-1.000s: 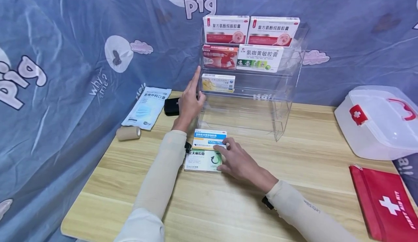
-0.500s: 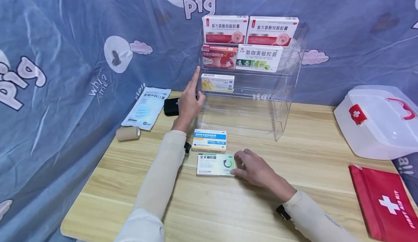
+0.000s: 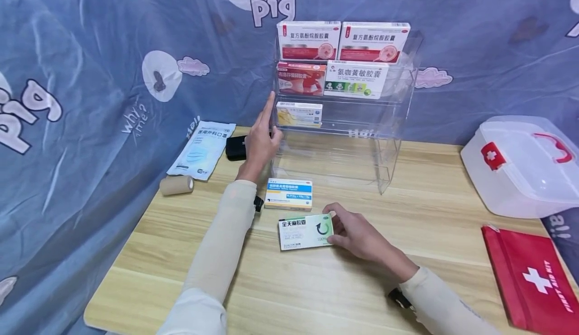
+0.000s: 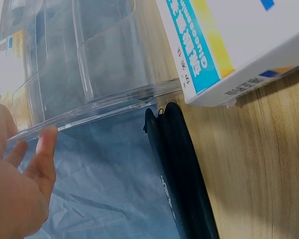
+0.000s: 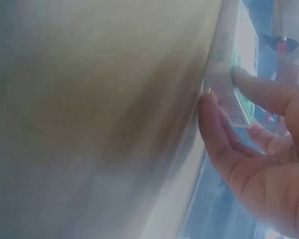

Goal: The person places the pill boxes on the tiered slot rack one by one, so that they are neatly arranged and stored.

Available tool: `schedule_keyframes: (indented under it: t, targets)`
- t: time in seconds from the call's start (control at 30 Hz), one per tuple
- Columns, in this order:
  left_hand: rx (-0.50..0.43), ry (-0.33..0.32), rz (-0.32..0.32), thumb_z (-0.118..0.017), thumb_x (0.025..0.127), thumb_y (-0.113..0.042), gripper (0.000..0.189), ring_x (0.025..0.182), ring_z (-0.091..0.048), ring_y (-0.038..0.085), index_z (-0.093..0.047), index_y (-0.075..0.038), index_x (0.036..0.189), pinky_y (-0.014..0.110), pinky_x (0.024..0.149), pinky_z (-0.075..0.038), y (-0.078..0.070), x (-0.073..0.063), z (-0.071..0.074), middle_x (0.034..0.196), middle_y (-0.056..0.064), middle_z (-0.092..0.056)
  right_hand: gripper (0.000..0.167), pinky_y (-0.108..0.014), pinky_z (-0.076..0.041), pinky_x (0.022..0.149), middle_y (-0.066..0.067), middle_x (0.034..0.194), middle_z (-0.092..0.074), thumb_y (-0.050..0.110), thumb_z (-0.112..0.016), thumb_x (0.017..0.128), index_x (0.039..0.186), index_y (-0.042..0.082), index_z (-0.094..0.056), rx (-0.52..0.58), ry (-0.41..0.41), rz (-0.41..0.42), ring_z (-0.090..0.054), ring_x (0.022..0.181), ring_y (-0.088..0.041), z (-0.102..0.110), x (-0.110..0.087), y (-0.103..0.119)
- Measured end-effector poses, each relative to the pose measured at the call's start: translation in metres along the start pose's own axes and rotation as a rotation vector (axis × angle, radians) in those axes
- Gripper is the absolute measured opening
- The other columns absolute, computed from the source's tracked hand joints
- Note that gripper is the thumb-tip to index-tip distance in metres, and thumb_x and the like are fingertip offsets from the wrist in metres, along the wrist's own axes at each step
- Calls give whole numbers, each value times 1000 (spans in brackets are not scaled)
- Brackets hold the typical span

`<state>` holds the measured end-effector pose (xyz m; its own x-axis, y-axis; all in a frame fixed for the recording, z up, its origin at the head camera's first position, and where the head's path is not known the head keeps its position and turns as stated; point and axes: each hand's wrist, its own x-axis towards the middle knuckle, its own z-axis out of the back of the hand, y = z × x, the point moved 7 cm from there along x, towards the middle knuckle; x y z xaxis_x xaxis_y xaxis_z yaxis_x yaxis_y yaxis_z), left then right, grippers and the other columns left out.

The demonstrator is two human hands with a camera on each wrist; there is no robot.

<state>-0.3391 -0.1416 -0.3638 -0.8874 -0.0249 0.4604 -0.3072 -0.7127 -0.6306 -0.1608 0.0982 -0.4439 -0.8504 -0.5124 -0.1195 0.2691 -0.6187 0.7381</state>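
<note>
My right hand pinches the right end of a white-and-green medicine box low over the table. The right wrist view shows the thumb on the printed face of this box and fingers at its other side. My left hand rests against the left side of a clear acrylic display rack, its index finger straight along the side. In the left wrist view, the fingertips of that hand touch the rack's edge. A blue-white-orange medicine box lies on the table in front of the rack.
Upper rack tiers hold red-and-white boxes, a red box, a white-green box and a small yellow-white box. Left are a mask packet, bandage roll and black case. Right are a first-aid case and red pouch.
My right hand has drawn the white-and-green box away from the blue-white-orange box, toward the front right, and now tilts it slightly. The left hand stays at the rack.
</note>
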Motion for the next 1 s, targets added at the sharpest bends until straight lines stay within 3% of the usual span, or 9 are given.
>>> schedule_keyframes:
  t: [0.2,0.53,0.67,0.77,0.87,1.0]
  targets:
    - [-2,5,7,-59,101,-5,92,80,-58,30,-17,-44,173,39,62,-44,1,2,-1,162,9,-55,46,-41,-64,91,-16,114,-78,-2,-73,95,135,12,-56,91,-94,-36,-76,104,-27,22,0,-5]
    - [-1,-5,-1,-59,100,-4,92,78,-59,30,-18,-43,173,39,60,-46,1,1,0,160,9,-57,55,-40,-66,87,-30,120,-73,-5,-69,97,147,3,-47,62,-285,-75,-76,106,-42,107,9,-4]
    - [-5,-2,-1,-59,100,-5,92,77,-58,31,-18,-43,173,40,60,-45,1,1,-1,161,9,-57,58,-43,-65,87,-32,122,-71,-4,-70,98,150,2,-45,-16,-422,-89,-74,107,-45,146,16,-3]
    - [-5,-3,-1,-59,100,-5,91,76,-57,31,-18,-43,173,39,59,-44,1,0,-1,160,9,-57,58,-22,-60,84,-33,123,-70,-6,-70,97,149,2,-46,-81,-537,-64,-73,106,-46,173,24,0]
    - [-4,-4,-3,-59,101,-5,91,76,-57,30,-18,-42,173,38,58,-43,1,0,-1,160,9,-57,56,-7,-46,78,-32,120,-72,-8,-70,95,147,1,-49,-172,-679,4,-73,101,-44,196,31,8]
    - [-4,-9,-5,-59,100,-4,91,75,-57,30,-18,-42,173,37,58,-42,1,1,-1,161,9,-57,51,-30,-53,86,-28,114,-73,-10,-70,94,141,1,-55,-267,-835,90,-71,98,-40,214,39,20]
